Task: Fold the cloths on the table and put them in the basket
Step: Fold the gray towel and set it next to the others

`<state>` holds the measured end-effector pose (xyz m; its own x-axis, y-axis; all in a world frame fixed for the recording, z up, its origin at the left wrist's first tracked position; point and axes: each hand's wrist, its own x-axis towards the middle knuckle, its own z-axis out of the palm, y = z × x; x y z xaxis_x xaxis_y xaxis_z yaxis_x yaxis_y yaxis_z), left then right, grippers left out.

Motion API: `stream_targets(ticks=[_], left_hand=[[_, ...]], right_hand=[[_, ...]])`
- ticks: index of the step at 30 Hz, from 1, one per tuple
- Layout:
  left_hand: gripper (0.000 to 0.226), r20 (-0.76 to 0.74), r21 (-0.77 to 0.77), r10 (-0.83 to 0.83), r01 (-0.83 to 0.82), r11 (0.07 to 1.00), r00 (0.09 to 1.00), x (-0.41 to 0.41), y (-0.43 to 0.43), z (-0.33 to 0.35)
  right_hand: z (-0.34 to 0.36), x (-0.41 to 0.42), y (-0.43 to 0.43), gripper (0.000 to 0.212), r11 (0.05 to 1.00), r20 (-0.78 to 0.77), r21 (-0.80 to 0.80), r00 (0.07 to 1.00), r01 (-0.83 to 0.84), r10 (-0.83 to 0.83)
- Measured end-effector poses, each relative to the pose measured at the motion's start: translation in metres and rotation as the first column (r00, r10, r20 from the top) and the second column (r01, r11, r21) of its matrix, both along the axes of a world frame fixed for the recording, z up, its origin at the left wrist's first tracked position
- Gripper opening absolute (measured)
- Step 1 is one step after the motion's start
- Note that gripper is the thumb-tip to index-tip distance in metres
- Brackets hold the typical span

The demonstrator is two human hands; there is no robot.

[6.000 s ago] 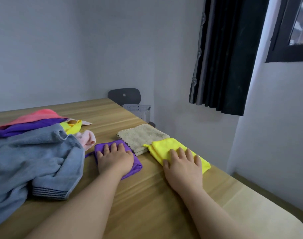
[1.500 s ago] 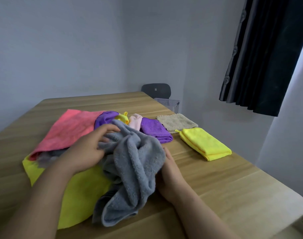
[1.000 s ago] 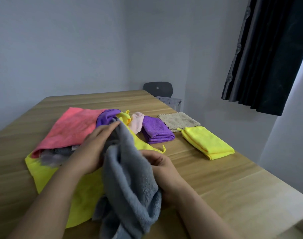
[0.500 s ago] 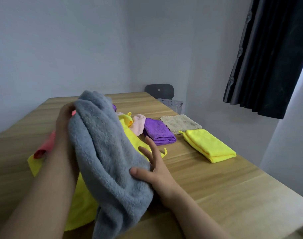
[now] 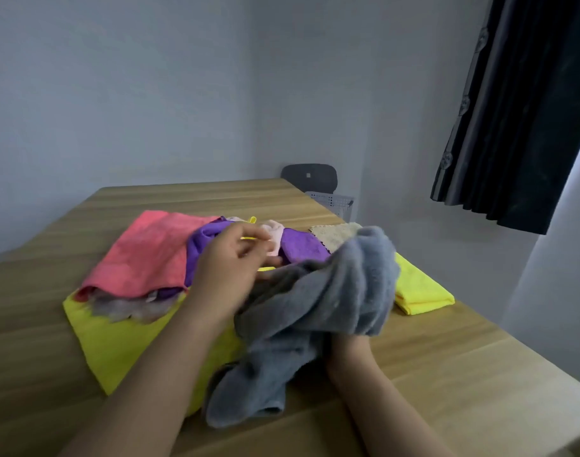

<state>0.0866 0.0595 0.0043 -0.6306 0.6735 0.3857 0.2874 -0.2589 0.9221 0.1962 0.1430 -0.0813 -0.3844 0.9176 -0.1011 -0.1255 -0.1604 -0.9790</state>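
A grey towel (image 5: 318,311) hangs bunched over my right hand (image 5: 348,352), which grips it from below; only the wrist shows. My left hand (image 5: 235,268) hovers blurred at the towel's left edge with curled fingers, and whether it pinches the fabric is unclear. Behind it lies the unfolded pile: a coral cloth (image 5: 150,255), a purple cloth (image 5: 199,242), a pale pink cloth (image 5: 275,232), a fluffy grey-brown cloth (image 5: 130,308) and a large yellow cloth (image 5: 117,338) underneath. Folded purple (image 5: 303,250), beige (image 5: 334,234) and yellow (image 5: 420,288) cloths lie to the right. The grey basket (image 5: 334,202) stands beyond the table's far right edge.
The wooden table (image 5: 463,374) has bare surface at the front right and along the far side. A dark chair back (image 5: 310,176) stands behind the basket. A black curtain (image 5: 519,110) hangs at the right, and the table's right edge drops off near the wall.
The grey towel has come down from in front of my left arm and swung right, now draped over my raised right hand. My left hand dropped to the towel's left edge.
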Motion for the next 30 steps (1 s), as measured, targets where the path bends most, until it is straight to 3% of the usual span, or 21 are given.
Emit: stream_targets(ticks=[1, 2, 3, 4, 6, 8, 12, 15, 19, 25, 30], left_hand=[[0.021, -0.14, -0.062, 0.145, -0.155, 0.986, 0.979, -0.015, -0.001, -0.008], [0.019, -0.374, -0.191, 0.202, -0.288, 0.939, 0.905, -0.027, -0.005, -0.016], [0.022, -0.58, -0.354, 0.121, -0.383, 0.853, 0.806, -0.039, -0.006, -0.023], [0.036, -0.677, -0.536, -0.071, -0.425, 0.73, 0.732, -0.048, -0.009, -0.031], [0.068, -0.574, -0.812, -0.404, -0.431, 0.395, 0.712, -0.056, -0.011, -0.045], [0.087, -0.456, -0.89, -0.472, -0.403, 0.214, 0.755, -0.06, -0.013, -0.053], [0.101, -0.498, -0.844, -0.17, -0.431, 0.32, 0.85, -0.078, -0.011, -0.065], [0.092, -0.54, -0.755, 0.046, -0.509, 0.413, 0.84, -0.08, -0.001, -0.075], [0.079, -0.595, -0.663, 0.131, -0.577, 0.478, 0.793, -0.094, 0.017, -0.087], [0.064, -0.597, -0.694, 0.145, -0.599, 0.399, 0.789, -0.128, 0.053, -0.084], [0.077, -0.646, -0.646, 0.158, -0.645, 0.408, 0.747, -0.177, 0.092, -0.085]], right_hand=[[0.002, 0.003, 0.006, 0.028, 0.995, -0.041, 0.027, 0.995, 0.095, -0.094], [0.009, 0.005, 0.009, 0.025, 0.981, -0.093, 0.028, 0.978, 0.193, -0.189], [0.013, 0.005, 0.012, 0.022, 0.967, -0.131, 0.027, 0.96, 0.252, -0.246], [0.015, 0.004, 0.014, 0.02, 0.956, -0.154, 0.065, 0.95, 0.285, -0.272], [0.014, 0.003, 0.014, 0.028, 0.935, -0.148, 0.112, 0.936, 0.337, -0.32], [0.013, 0.008, 0.012, 0.031, 0.928, -0.165, 0.086, 0.924, 0.363, -0.346], [0.011, 0.008, 0.013, 0.014, 0.905, -0.075, 0.248, 0.938, 0.345, -0.337], [0.01, -0.003, 0.007, 0.028, 0.924, 0.232, 0.368, 0.952, 0.103, -0.198], [0.013, -0.02, 0.007, 0.031, 0.896, 0.502, 0.442, 0.837, -0.033, -0.217], [0.014, -0.049, 0.013, 0.032, 0.866, 0.531, 0.49, 0.822, -0.099, -0.206], [0.011, -0.063, 0.024, 0.031, 0.831, 0.525, 0.526, 0.838, -0.182, -0.148]])
